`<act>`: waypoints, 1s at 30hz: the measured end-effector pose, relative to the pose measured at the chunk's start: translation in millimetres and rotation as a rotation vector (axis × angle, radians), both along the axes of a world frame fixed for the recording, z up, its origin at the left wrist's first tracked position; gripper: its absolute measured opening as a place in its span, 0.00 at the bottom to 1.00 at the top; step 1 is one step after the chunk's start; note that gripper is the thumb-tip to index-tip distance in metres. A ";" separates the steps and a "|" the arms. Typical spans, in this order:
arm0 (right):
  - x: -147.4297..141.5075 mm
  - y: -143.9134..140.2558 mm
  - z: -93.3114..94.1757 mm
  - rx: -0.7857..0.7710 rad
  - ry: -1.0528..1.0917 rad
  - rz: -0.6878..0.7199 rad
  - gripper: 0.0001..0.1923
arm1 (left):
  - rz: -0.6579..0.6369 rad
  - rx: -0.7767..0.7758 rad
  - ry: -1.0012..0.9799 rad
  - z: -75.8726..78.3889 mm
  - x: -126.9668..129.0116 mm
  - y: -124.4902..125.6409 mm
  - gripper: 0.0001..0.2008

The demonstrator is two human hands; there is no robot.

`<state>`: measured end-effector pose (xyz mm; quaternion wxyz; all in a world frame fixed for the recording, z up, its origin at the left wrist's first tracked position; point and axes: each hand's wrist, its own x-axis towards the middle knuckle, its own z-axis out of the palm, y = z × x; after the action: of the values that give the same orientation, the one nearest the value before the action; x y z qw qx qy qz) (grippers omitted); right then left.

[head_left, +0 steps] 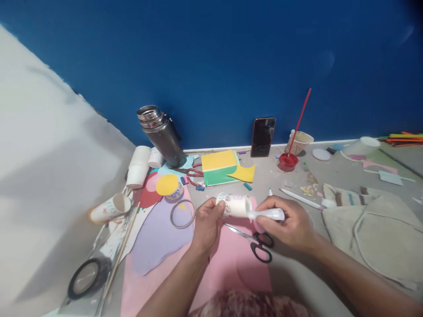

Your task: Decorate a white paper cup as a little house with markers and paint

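Observation:
In my left hand (207, 222) is a small white paper cup (236, 206) with a floral print, lying sideways with its mouth to the right. My fingers and thumb are closed around its left end. My right hand (291, 220) grips a translucent white tube (269, 214), its narrow end at the cup's rim. Whether the tube touches the rim cannot be made out. Just below both hands, scissors (249, 237) with black handles rest on pink sheets (228, 268). A lilac sheet (158, 242) and a roll of tape (183, 214) lie left of my left hand.
Along the blue wall stand a steel flask (163, 136), a phone (263, 137) and a red pot (287, 163) with a red stick. White cups (138, 167) and another printed cup (110, 209) are at left. A beige cloth bag (380, 224) lies at right.

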<state>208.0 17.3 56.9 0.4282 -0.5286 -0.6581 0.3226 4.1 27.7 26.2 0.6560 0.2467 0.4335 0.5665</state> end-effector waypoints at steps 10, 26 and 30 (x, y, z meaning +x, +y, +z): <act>2.5 6.8 -1.4 0.031 0.052 -0.207 0.05 | -0.036 0.021 0.234 2.0 -2.4 -3.8 0.28; 8.3 12.8 -12.8 0.503 -0.177 0.046 0.06 | 0.005 -0.041 0.118 4.2 0.6 -2.6 0.28; 6.9 11.4 -12.6 0.498 -0.126 0.055 0.07 | 0.016 -0.016 0.288 4.6 -2.1 -4.7 0.30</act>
<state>215.0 28.7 44.3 0.4944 -0.4079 -0.7567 0.1288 2.0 23.0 30.9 0.5842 0.3169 0.5296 0.5271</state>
